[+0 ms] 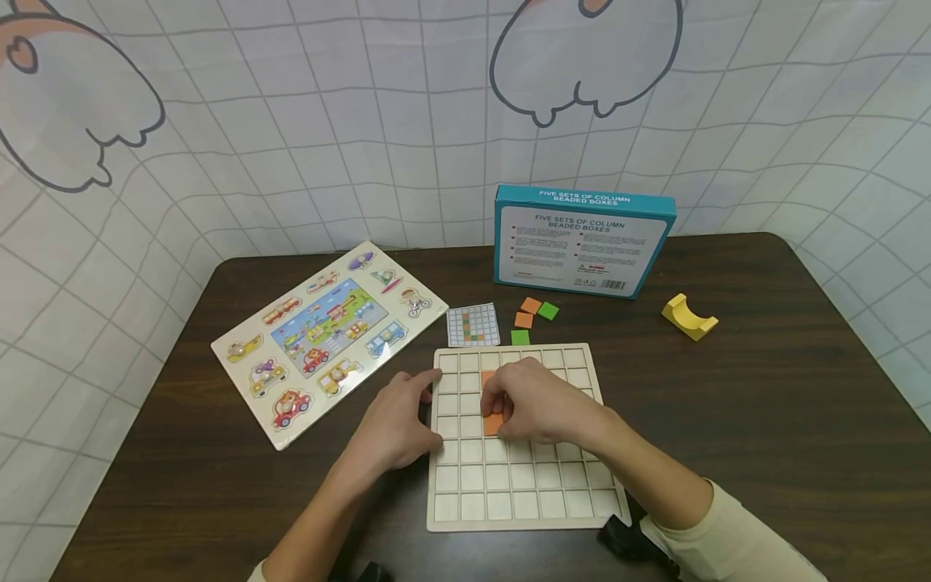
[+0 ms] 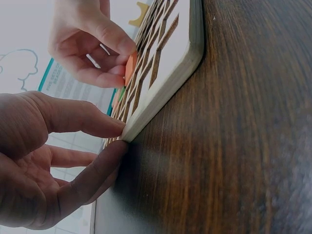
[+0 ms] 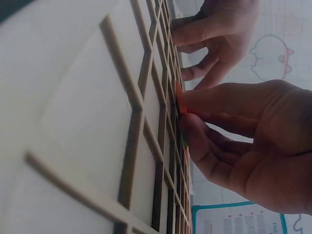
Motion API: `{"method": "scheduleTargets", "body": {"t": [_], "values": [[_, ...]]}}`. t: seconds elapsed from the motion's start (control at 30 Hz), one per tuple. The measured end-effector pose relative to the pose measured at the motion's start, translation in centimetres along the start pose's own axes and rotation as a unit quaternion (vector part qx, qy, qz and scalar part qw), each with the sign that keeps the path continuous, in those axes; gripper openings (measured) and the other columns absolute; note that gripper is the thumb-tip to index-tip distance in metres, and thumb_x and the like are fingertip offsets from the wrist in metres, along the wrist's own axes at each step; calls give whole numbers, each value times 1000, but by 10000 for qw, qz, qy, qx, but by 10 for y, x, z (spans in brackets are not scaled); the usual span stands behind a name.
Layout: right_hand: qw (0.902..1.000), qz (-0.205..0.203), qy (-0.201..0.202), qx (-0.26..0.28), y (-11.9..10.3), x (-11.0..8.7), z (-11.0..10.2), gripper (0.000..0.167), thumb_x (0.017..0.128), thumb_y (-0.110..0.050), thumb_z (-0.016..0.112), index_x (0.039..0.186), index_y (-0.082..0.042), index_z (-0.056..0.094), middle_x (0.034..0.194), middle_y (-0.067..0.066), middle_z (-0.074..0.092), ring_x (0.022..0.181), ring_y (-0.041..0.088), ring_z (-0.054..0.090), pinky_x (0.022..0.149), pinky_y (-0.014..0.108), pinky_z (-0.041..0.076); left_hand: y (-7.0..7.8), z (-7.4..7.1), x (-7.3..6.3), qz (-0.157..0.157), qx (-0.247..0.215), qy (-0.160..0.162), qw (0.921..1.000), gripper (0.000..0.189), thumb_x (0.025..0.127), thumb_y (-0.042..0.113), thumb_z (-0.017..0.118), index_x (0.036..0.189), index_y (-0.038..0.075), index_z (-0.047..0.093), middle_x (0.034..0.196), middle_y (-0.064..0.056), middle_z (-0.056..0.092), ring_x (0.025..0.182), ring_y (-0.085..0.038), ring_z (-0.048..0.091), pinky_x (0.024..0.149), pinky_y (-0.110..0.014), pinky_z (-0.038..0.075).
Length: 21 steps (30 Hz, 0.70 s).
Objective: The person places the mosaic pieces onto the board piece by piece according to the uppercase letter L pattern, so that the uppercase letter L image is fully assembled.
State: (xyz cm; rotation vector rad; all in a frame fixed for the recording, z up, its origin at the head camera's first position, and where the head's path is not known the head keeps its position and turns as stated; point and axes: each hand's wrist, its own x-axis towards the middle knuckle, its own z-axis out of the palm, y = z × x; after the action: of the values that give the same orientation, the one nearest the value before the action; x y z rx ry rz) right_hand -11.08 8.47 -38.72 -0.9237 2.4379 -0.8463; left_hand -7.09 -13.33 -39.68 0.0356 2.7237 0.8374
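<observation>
In front of the person: a dark wooden surface [image 1: 764,420] is carrying everything, with the pale grid board [image 1: 538,505] lying flat on it.

Orange tile [image 1: 492,426]: it is sitting at the third column from the left, under the fingertips; whether it is fully seated, I cannot tell.

Right hand [image 1: 538,400]: thumb and fingers are pinching that tile, nearly closed on its thin body.

Left hand [image 1: 396,420]: thumb and forefinger are spreading wide along the board's left edge, touching it without wrapping round it.

Tile's handling: it is looking light, stiff and smooth, probably sturdy but a little slippery; opposite edges are offering the best hold, for a fingertip pinch.

Board's handling: it is seeming rigid and light enough to slide, so its outer rim is making the natural place to steady it.

Upper tile: a second orange piece [image 1: 486,377] is lying higher in the same column, partly hidden.

Beyond the board: loose orange tiles [image 1: 531,305] and loose green tiles [image 1: 548,310] are lying near the pattern card [image 1: 473,325].
</observation>
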Motion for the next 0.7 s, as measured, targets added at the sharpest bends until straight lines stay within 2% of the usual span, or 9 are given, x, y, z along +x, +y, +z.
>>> {"method": "scheduleTargets", "body": {"t": [0.7], "values": [[9999, 19, 113, -97, -1, 0, 2, 22, 72, 5, 80, 85, -11, 76, 76, -3, 68, 69, 6, 56, 66, 23, 49, -1, 0, 0, -1, -17, -17, 10000, 91, 65, 1, 86, 150, 9, 55, 111, -11, 61, 92, -24, 55, 76, -37, 47]]}}
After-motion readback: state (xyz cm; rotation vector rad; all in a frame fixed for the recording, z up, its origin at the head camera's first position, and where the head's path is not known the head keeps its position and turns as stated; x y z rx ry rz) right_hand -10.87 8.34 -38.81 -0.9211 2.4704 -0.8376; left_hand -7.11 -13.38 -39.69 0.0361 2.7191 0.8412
